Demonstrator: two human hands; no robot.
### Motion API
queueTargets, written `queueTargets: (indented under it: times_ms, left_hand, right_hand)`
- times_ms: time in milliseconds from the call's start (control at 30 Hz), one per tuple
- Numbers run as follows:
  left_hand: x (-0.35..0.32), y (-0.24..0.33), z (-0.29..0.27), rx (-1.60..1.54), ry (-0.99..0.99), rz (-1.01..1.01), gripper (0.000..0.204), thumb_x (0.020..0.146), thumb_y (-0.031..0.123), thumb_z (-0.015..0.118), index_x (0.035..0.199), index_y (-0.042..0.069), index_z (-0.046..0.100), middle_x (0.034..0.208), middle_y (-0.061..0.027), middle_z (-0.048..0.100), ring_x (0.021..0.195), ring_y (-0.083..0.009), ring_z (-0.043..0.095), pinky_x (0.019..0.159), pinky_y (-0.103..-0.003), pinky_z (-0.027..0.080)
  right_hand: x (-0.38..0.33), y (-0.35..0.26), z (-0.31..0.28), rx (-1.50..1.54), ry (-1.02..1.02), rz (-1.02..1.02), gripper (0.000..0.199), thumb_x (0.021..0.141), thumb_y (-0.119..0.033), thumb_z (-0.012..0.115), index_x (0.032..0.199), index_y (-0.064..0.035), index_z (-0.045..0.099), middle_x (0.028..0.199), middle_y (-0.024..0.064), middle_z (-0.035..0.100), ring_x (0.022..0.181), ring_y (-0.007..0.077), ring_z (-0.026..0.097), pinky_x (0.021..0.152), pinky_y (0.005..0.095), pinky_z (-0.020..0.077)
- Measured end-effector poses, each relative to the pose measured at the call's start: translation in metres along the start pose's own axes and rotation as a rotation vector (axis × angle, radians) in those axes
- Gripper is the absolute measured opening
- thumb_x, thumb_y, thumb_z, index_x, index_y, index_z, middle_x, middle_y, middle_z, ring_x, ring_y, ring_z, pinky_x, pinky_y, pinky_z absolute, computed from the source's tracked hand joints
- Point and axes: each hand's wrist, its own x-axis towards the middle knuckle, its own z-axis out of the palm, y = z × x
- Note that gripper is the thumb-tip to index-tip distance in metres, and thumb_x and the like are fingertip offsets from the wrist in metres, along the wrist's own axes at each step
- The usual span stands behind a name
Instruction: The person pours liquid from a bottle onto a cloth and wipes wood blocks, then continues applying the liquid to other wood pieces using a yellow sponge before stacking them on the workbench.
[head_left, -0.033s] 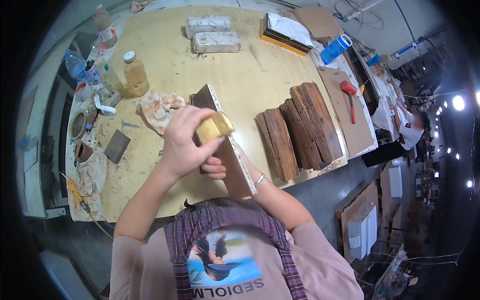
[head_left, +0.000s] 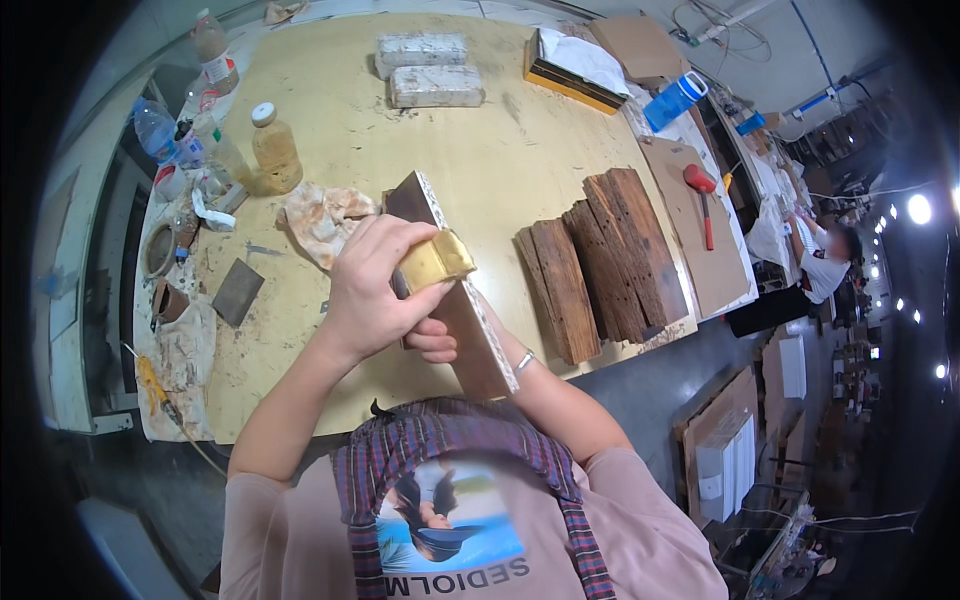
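Nearest the camera, the left hand (head_left: 372, 290) is curled tight around a yellow block (head_left: 436, 259), fingers wrapped over its near end and thumb side toward the body, so that only the block's far, glossy end shows past the knuckles. The block presses on the upper face of a long board (head_left: 462, 300), which runs tilted from the chest out over the table (head_left: 480, 150). The right hand (head_left: 432, 342) is mostly hidden under the left: only a few fingertips show, bent against the board's near left side, and a bracelet (head_left: 524, 360) on the wrist peeks out right of the board. Whether that hand grips the board fully or only props it cannot be told. The board's near end is cut off by a plaid apron strap.

Just left of the board's far end lies a crumpled rag (head_left: 322, 218), with a dark tile (head_left: 238, 291) closer in and a bottle (head_left: 275, 148) of amber liquid beyond. To the right, well apart from the hands, weathered planks (head_left: 600, 260) lie side by side. Farther right a red mallet (head_left: 702, 200) rests on cardboard. At the far edge sit two pale bricks (head_left: 428, 68). The clutter on the left rim is too small to make out.
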Motion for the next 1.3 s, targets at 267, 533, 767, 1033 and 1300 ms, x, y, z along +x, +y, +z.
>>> queueTargets:
  times_ms: [267,533,767,1033,1300]
  left_hand:
    - [0.004,-0.088,-0.053,-0.49,0.281,-0.71,0.034,0.084,0.009,0.073,0.115,-0.003,0.064,0.101,-0.0072,0.068,0.091,-0.0141,0.064,0.079,-0.027,0.051]
    - [-0.18,-0.162,-0.163,-0.708,0.82,-1.003,0.02,0.093,0.026,0.06,0.105,0.011,0.069,0.1,-0.0008,0.069,0.086,-0.011,0.062,0.076,-0.027,0.045]
    - [-0.32,-0.224,-0.224,0.256,0.739,-1.143,0.025,0.091,0.022,0.061,0.108,0.005,0.068,0.098,-0.0058,0.069,0.087,-0.0203,0.064,0.077,-0.034,0.048]
    - [-0.113,-0.172,-0.097,0.557,0.054,-0.611,0.046,0.082,0.023,0.071,0.124,0.006,0.06,0.128,-0.015,0.058,0.119,-0.0323,0.053,0.1,-0.042,0.044]
    - [-0.051,-0.235,0.001,0.797,-0.315,-0.475,0.058,0.079,0.027,0.074,0.133,0.017,0.055,0.145,-0.0118,0.044,0.127,-0.0388,0.044,0.106,-0.049,0.038]
  right_hand:
    - [-0.004,0.003,0.001,-0.067,-0.205,0.134,0.027,0.104,-0.028,0.036,0.101,-0.0065,0.052,0.064,0.0037,0.039,0.048,0.0134,0.037,0.038,0.0263,0.0309]
    - [-0.021,-0.023,-0.01,-0.57,0.631,-0.575,0.048,0.1,-0.046,0.05,0.123,-0.0047,0.056,0.102,0.0139,0.067,0.084,0.0234,0.068,0.074,0.0399,0.0575]
    - [-0.012,-0.04,-0.013,-0.422,0.481,-0.434,0.052,0.1,-0.044,0.051,0.128,-0.0003,0.052,0.111,0.0185,0.065,0.098,0.0346,0.067,0.082,0.0445,0.0576]
    - [0.005,-0.038,0.001,-0.297,0.368,-0.491,0.05,0.096,-0.032,0.055,0.131,0.0031,0.046,0.117,0.0254,0.062,0.097,0.0375,0.066,0.085,0.0471,0.0571]
    - [-0.013,-0.037,0.02,-0.454,0.422,-0.633,0.039,0.098,-0.033,0.052,0.124,-0.0046,0.047,0.109,0.0226,0.065,0.091,0.035,0.068,0.078,0.0442,0.0577]
